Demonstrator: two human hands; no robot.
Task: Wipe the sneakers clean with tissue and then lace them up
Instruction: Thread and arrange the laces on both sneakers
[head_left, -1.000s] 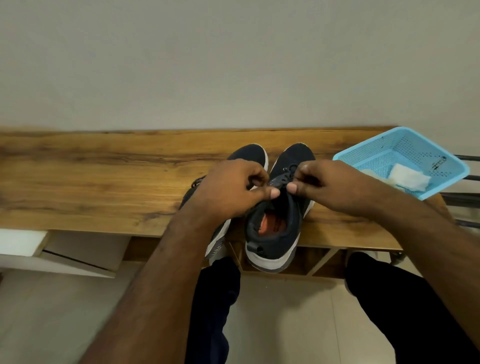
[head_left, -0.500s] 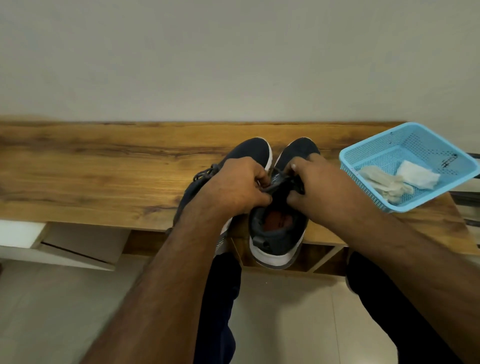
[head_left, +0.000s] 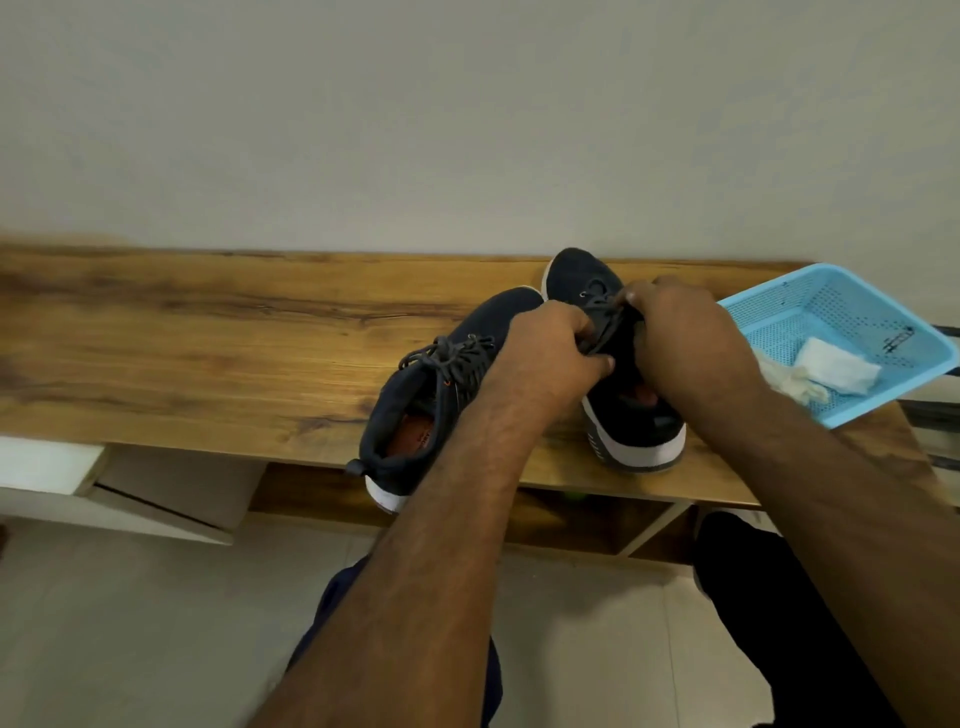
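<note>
Two dark navy sneakers with white soles stand on a wooden table (head_left: 208, 332), toes toward the wall. The left sneaker (head_left: 415, 410) has its grey laces threaded and lies free, its heel over the table's front edge. Both hands work over the right sneaker (head_left: 631, 415). My left hand (head_left: 550, 358) pinches a dark lace at the tongue. My right hand (head_left: 685, 348) grips the lace on the shoe's other side, fingertips near the upper eyelets. The laces between the fingers are mostly hidden.
A light blue plastic basket (head_left: 831, 306) sits at the table's right end, holding crumpled white tissues (head_left: 831, 366). A plain wall rises right behind the table. A white drawer unit (head_left: 67, 467) is under the table at left. My legs are below, over a tiled floor.
The view has swung left, so the shoes now sit further right. Both hands have stayed on the right sneaker's laces and shifted up toward its upper eyelets.
</note>
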